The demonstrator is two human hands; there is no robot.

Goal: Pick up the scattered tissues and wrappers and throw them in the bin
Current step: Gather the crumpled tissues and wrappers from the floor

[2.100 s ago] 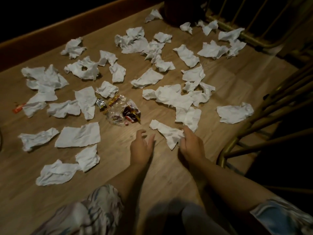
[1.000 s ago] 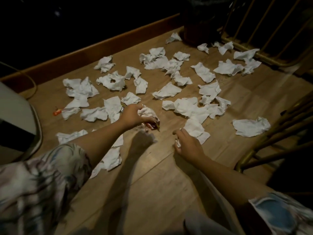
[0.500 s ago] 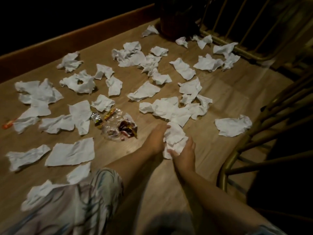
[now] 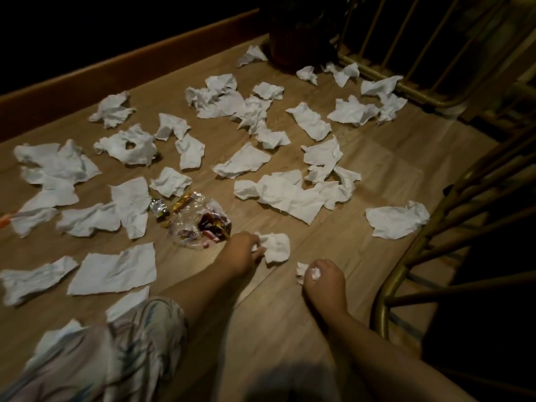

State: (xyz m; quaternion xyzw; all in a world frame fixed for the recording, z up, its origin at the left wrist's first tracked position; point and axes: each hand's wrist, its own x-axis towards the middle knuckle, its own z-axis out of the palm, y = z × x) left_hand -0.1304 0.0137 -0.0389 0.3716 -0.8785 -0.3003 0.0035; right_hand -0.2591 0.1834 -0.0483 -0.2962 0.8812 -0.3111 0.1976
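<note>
A: Item one, your hands. What do they hold?

B: Your left hand (image 4: 242,253), centre of the frame, pinches a crumpled white tissue wad (image 4: 275,247) low over the floor (image 4: 377,158). Your right hand (image 4: 324,281), lower right of centre, is clenched around a smaller tissue scrap (image 4: 303,271), which pokes out past the fingers.

A: Item two, progress?

B: Early, by my reckoning. Two pieces gathered; nothing seen going into the bin (image 4: 293,36), a dark round container at the top centre of the frame, well apart from both your hands. Its inside is too dark to read.

A: Item three, what remains?

B: Scattered tissues (image 4: 278,192) across the left, centre and upper right: dozens, thin, soft, white. Some are balled, some lie nearly flat, like the square sheet (image 4: 114,269) at lower left. Also a clear crinkled plastic bag of wrappers (image 4: 200,224) just left of your left hand, glossy, with dark and red pieces inside, and a small foil wrapper (image 4: 158,208) beside it.

A: Item four, surroundings?

B: Wood-grain plank floor, smooth; brass-coloured metal railing (image 4: 406,88) at upper right.
</note>
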